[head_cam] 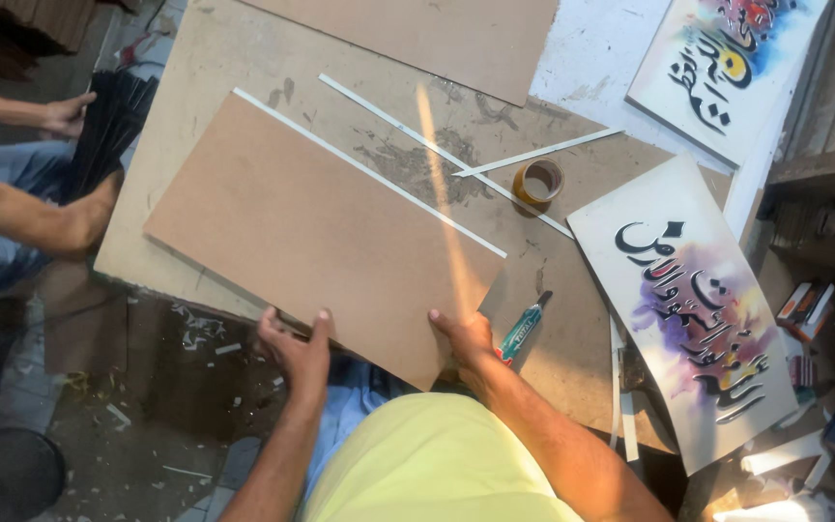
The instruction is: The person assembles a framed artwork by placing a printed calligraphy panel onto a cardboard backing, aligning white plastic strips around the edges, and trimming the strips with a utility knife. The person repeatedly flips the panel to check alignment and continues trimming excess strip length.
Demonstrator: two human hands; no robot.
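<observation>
Head view: person in a yellow shirt holds a flat brown rectangular fibreboard panel [326,232] by its near edge, both hands on it. Left hand [297,348] grips the edge at about 7 o'clock of the panel, thumb on top, other fingers curled under and hidden. Right hand [468,340] grips the near corner at about 5 o'clock, thumb on top, fingers wrapped under the edge.

Panel lies tilted across a larger worn brown board worktop [244,58], near corner overhanging the worktop edge toward the person. A thin white strip [369,174] runs along the panel's far long edge, touching it. A second long thin white strip [437,153] lies on the worktop just beyond, at 1 o'clock of the panel. A roll of brown tape [538,184] sits at 2 o'clock, near that strip. A small green-and-blue glue tube [526,327] lies just beside the right hand, at 3 o'clock of it.

Another plain brown board [437,34] sits at 12 o'clock. Two white rectangular panels with black calligraphy over colour washes: one [693,309] at 3–4 o'clock of the held panel, one [717,68] at 1–2 o'clock.

Another person's bare arms [21,208] are at 9 o'clock, touching a bundle of thin black rods [113,121]. Floor below is strewn with white offcuts [200,333].
</observation>
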